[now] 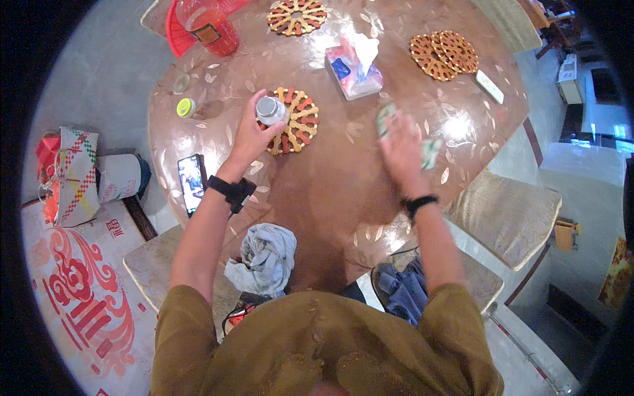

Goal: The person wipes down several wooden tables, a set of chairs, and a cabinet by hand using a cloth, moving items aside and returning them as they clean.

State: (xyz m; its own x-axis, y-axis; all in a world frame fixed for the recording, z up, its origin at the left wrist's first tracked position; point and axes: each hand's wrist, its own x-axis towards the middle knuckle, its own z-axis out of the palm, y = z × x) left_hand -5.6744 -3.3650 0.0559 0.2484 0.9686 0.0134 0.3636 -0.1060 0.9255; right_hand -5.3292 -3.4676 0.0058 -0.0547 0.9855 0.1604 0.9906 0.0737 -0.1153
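Note:
My left hand is closed round a small container with a grey lid, at the left edge of a round wooden trivet. The trivet has a spoked pattern in brown, red and tan. To the right, my right hand holds a pale green patterned cloth against the brown tabletop. Motion blurs the fingers, and the hand covers the middle of the cloth.
Beyond my hands stand a tissue box and a red-orange jug. More trivets, a white remote, a yellow-green-lidded jar, a clear glass and a phone are around the table. Clothes lie on a near chair.

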